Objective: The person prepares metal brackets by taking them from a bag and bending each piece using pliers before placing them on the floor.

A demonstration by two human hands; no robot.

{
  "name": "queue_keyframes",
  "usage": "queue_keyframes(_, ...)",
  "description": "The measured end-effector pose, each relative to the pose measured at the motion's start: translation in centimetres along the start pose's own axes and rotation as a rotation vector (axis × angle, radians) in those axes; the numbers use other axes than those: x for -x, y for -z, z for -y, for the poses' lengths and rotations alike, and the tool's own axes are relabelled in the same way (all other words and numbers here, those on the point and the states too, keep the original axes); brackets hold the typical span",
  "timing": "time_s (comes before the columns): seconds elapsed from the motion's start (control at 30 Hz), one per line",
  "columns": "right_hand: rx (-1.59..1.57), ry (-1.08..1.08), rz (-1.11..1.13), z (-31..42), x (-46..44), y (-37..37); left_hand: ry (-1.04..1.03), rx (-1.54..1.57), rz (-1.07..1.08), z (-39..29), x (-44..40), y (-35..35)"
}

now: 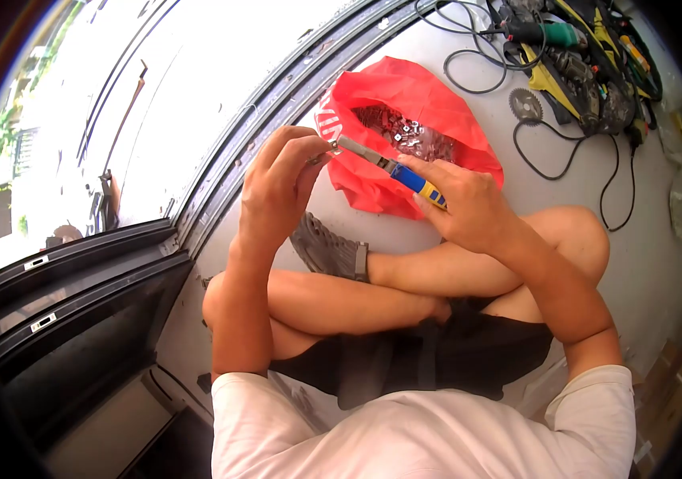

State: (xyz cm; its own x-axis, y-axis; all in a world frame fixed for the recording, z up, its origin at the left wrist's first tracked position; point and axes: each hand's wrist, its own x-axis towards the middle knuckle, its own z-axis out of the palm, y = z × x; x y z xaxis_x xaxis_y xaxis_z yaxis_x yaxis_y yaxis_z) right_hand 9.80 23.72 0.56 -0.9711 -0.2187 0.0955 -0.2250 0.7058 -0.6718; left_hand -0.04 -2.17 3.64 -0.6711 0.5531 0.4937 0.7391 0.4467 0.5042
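My right hand (473,199) grips a utility knife (417,182) by its blue and yellow handle, with the grey metal end pointing up and left. At that metal tip, my left hand (273,184) is closed in a pinch on a small metal piece (335,147), mostly covered by the fingers. Behind both hands lies an open red bag (453,104) with many small shiny metal pieces (413,137) inside.
A black and yellow tool bag (596,96) with a green power tool (557,33) stands at upper right. Black cables (557,172) and a round saw blade (525,104) lie beside it. A dark window frame (229,152) runs along the left, near my crossed legs (341,299).
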Motion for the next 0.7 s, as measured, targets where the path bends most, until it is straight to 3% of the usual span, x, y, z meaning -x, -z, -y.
queue_keyframes(0.23,0.033,-0.025,0.085,0.1,-0.1,0.5,0.055,0.046,0.038,0.1,0.2,-0.1)
queue_keyframes(0.43,0.121,0.072,0.012,-0.2,0.1,0.2,0.045,0.024,0.082,0.3,0.4,-0.2)
queue_keyframes(0.63,0.070,0.029,0.030,-0.3,0.4,-0.4,0.054,0.056,0.110,0.3,0.4,0.0)
queue_keyframes(0.7,0.008,-0.082,0.143,-0.3,0.3,-0.4,0.073,0.077,0.142,0.3,0.3,0.0)
